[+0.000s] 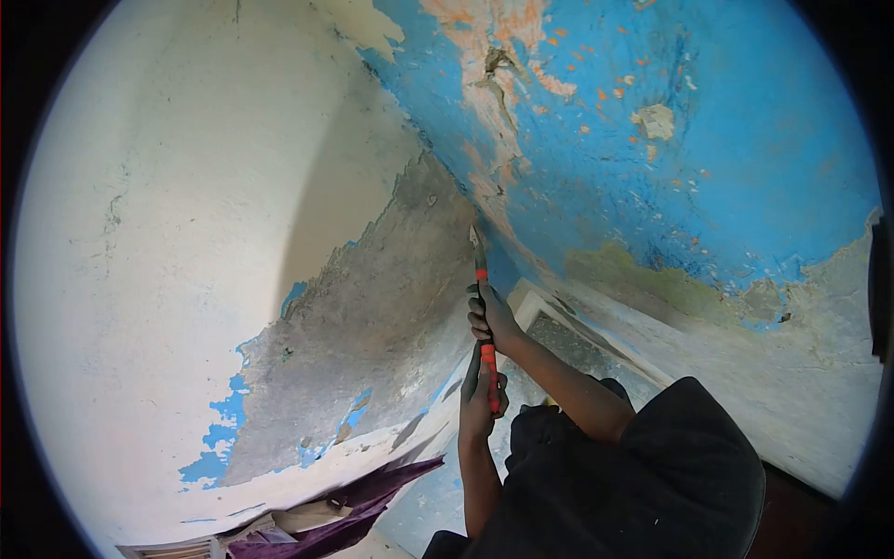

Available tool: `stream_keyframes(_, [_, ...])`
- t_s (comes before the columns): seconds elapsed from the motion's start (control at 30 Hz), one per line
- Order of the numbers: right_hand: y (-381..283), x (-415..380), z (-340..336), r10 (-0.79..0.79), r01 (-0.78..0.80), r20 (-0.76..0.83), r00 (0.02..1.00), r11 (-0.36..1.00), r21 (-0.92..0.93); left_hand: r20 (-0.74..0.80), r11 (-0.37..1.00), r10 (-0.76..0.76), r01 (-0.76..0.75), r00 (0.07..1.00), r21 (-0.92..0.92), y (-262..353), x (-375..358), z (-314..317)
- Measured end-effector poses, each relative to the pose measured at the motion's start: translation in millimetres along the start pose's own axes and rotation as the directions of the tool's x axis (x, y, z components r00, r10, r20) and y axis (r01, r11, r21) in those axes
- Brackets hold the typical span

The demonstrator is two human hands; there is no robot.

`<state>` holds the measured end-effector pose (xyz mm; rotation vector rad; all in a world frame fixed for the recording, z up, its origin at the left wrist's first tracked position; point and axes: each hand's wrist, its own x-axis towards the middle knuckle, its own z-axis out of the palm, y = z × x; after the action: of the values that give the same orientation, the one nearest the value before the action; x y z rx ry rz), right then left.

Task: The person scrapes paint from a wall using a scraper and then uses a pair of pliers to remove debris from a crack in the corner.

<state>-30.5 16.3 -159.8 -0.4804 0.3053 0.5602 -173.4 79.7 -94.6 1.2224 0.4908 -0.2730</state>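
Observation:
A long scraper [489, 354] with a red and black handle points up toward the corner between two walls. My right hand [494, 315] wraps round its upper handle, just below the metal end. Lower on the same handle, my left hand [484, 396] is closed around the red grip. The tool's narrow tip is at the edge of a bare grey patch [372, 298] on the cream wall [205, 186]; whether it touches cannot be made out. To the right rises a blue wall [745, 140] with flaked paint and orange-pink spots.
Purple cloth [345, 522] and pale scraps lie at the bottom left by the wall. A white ledge or frame [531, 303] runs along the corner near my right forearm. The blue wall's lower part is bare, greyish plaster [801, 373]. Dark clothing covers the lower right.

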Motion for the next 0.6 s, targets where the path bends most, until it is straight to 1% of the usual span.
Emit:
stream_keyframes(0.07, [-1.2, -0.1, 3.2, 0.014, -0.014, -0.018, 1.0, 1.0, 0.011, -0.005, 1.0, -0.014, 0.015, 1.0, 0.018, 7.3, 0.4, 3.1])
stream_keyframes(0.17, [3.9, -2.4, 13.1, 0.016, -0.014, -0.056, 0.998, 1.0, 0.028, -0.019, 0.998, -0.034, 0.033, 0.999, -0.052, 14.0, -5.3, 0.7])
stream_keyframes(0.27, [-2.5, 1.6, 16.8, 0.006, 0.0, -0.108, 0.994, 0.998, 0.06, -0.061, 0.996, -0.082, 0.08, 0.995, -0.026, 23.7, -3.1, 3.8])
stream_keyframes(0.33, [-0.5, 3.5, 18.1, 0.005, 0.003, -0.146, 0.989, 0.998, 0.056, -0.067, 0.996, -0.085, 0.084, 0.994, -0.021, 27.5, -1.5, 3.3])
stream_keyframes(0.37, [3.8, 5.1, 20.3, 0.001, 0.007, -0.169, 0.986, 0.999, 0.044, -0.068, 0.996, -0.085, 0.084, 0.994, -0.017, 29.3, -1.7, 1.6])
stream_keyframes(0.47, [11.8, -0.9, 30.5, 0.014, -0.009, -0.212, 0.977, 1.0, 0.026, -0.025, 0.99, -0.109, 0.106, 0.994, -0.094, 41.7, -18.9, -8.3])
stream_keyframes(0.5, [14.0, -1.4, 35.2, 0.025, -0.019, -0.218, 0.976, 0.999, 0.03, -0.02, 0.993, -0.106, 0.105, 0.994, -0.046, 46.3, -11.0, -7.2])
stream_keyframes(0.53, [8.4, 9.3, 32.9, 0.021, -0.007, -0.295, 0.955, 0.999, 0.048, -0.022, 0.994, -0.109, 0.109, 0.994, -0.004, 48.6, -1.5, -5.2])
stream_keyframes(0.57, [8.0, 13.0, 27.7, 0.009, 0.007, -0.27, 0.963, 0.998, 0.055, -0.032, 0.993, -0.116, 0.117, 0.993, 0.033, 47.9, 3.5, -4.6])
stream_keyframes(0.6, [4.8, 15.2, 25.5, -0.01, 0.025, -0.242, 0.97, 0.998, 0.062, -0.017, 0.995, -0.084, 0.084, 0.996, 0.047, 47.4, 6.6, -5.0])
